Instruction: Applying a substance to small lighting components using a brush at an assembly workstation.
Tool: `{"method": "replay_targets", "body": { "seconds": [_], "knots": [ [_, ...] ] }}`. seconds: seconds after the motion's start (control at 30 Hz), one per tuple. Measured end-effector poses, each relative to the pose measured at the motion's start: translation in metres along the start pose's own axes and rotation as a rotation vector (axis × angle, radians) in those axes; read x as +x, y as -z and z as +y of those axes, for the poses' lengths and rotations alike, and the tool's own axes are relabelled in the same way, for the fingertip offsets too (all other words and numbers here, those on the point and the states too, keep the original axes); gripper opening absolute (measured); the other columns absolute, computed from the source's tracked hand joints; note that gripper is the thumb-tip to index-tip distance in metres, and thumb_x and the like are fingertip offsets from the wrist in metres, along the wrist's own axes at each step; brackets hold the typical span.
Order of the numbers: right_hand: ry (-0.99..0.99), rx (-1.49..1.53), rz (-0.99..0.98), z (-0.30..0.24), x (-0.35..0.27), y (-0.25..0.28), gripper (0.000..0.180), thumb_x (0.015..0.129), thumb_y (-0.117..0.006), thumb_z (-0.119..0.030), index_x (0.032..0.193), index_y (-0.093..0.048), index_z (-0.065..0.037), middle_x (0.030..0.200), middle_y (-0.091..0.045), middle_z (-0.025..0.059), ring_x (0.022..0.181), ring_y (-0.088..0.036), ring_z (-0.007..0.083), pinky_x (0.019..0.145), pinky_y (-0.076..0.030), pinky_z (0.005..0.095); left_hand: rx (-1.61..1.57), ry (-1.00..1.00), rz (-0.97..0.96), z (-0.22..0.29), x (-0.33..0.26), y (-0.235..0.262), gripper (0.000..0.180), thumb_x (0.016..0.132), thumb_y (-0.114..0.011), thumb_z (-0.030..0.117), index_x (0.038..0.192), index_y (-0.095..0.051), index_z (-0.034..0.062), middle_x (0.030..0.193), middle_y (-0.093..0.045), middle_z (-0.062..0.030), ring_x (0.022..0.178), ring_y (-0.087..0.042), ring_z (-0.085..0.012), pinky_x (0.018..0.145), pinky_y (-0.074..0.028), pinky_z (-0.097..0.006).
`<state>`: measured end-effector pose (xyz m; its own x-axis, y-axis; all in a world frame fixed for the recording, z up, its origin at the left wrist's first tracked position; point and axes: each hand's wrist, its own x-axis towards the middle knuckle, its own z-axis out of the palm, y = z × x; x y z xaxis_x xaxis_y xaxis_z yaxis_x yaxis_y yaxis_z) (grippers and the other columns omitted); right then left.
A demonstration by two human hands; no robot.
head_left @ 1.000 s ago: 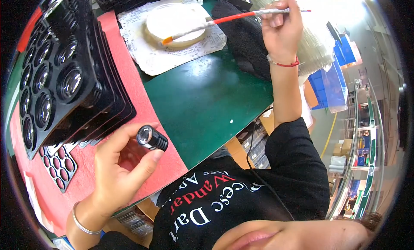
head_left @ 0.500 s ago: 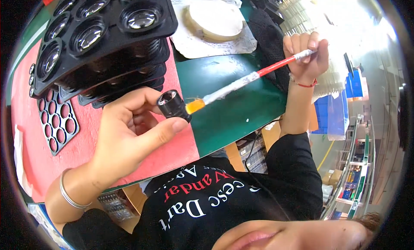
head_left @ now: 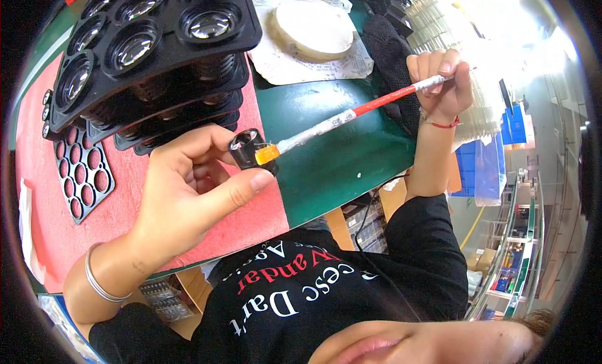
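My left hand (head_left: 188, 188) grips a small black cylindrical lens barrel (head_left: 249, 149) between thumb and fingers, above the red mat (head_left: 125, 226). My right hand (head_left: 442, 81) holds a thin red-and-white brush (head_left: 357, 110) by its far end. The brush's orange tip (head_left: 266, 154) touches the side of the lens barrel. A silver bangle sits on my left wrist and a red string on my right wrist.
A stack of black trays (head_left: 157, 56) with glass lenses stands at the upper left on the red mat. A flat black holed tray (head_left: 81, 176) lies beside it. A round beige pad (head_left: 313, 28) rests on white paper (head_left: 351, 56) on the green table (head_left: 332, 157). Blue bins (head_left: 501, 144) stand at right.
My right hand brought the brush down from the round pad to the lens barrel. My left hand raised the barrel, and the brush tip now touches it.
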<state>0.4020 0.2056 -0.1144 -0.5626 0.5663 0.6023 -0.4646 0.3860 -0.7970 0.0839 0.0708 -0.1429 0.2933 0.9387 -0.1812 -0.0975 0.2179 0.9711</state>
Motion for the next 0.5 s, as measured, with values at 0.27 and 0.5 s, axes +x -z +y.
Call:
{"method": "replay_targets", "body": {
  "seconds": [0.27,0.5],
  "knots": [
    [-0.008,-0.001,0.01,0.0004,0.0011,0.0006,0.029,0.09,-0.047,-0.027,0.086,-0.06,-0.002,0.058,-0.054,0.0077,0.049,-0.048,0.0158,0.049,-0.033,0.0291,0.014,-0.009,-0.006,-0.0005,0.0004,0.0005,0.021,0.074,-0.073,0.013,0.087,-0.059,0.0033,0.076,-0.057,0.0051,0.055,-0.04,0.0039,0.049,-0.031,-0.012],
    [-0.017,-0.007,-0.001,0.0008,0.0012,0.0,0.025,0.088,-0.051,-0.025,0.086,-0.058,-0.002,0.062,-0.055,0.01,0.051,-0.048,0.0172,0.051,-0.033,0.0298,0.022,0.006,-0.004,0.0001,-0.0003,0.0008,0.02,0.074,-0.072,0.013,0.085,-0.058,0.0036,0.074,-0.056,0.0056,0.056,-0.041,0.0038,0.05,-0.032,-0.013]
  ]
}}
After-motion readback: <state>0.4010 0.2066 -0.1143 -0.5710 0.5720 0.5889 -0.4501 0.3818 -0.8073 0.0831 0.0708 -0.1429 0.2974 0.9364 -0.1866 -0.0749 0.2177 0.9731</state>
